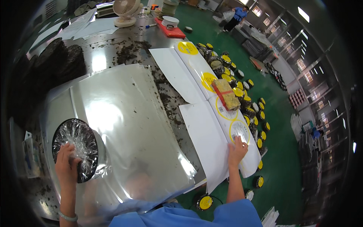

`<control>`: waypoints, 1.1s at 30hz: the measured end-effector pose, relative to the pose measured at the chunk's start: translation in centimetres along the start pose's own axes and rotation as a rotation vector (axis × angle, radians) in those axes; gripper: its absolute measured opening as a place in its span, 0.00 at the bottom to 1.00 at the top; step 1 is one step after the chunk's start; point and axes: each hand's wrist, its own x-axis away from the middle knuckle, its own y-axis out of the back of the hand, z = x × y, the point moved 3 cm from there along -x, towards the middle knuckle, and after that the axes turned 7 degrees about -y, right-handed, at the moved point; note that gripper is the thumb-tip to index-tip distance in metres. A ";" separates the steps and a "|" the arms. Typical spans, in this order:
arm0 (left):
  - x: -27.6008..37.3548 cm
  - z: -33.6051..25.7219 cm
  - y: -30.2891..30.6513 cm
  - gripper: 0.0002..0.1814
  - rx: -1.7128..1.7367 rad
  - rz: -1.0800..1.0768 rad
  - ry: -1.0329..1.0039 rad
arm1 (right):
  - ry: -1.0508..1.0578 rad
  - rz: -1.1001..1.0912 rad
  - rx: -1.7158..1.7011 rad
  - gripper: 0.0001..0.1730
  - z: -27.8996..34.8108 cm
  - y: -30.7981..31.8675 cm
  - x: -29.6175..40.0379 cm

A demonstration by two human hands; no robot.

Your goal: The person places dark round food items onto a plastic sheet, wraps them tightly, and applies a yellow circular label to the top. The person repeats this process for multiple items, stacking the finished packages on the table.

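My left hand [67,157] rests on a round dark pack in clear film [82,139], its fingertips at the gathered film in the middle. Under the pack lies a broad stack of clear plastic sheets [122,133]. My right hand [237,151] touches a printed label with a yellow ring [239,132] on a sheet of round labels at the table's right edge; whether its fingertips pinch the label cannot be told. Further up the label sheets, a yellowish block with a red band [227,94] lies on top. White backing paper [201,133] spreads between the plastic and the labels.
Dark round cakes [63,56] are stacked at the upper left. Loose dark crumbs [130,51] litter the metal table. A fan [126,11] and a red box [171,29] stand at the far end. Many yellow-labelled packs [238,92] lie beyond the right edge; a person [239,15] stands far off.
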 end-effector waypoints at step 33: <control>0.7 -0.2 0.3 0.22 0.139 0.148 -0.080 | 1.418 0.860 -0.786 0.41 47.2 17.0 7.0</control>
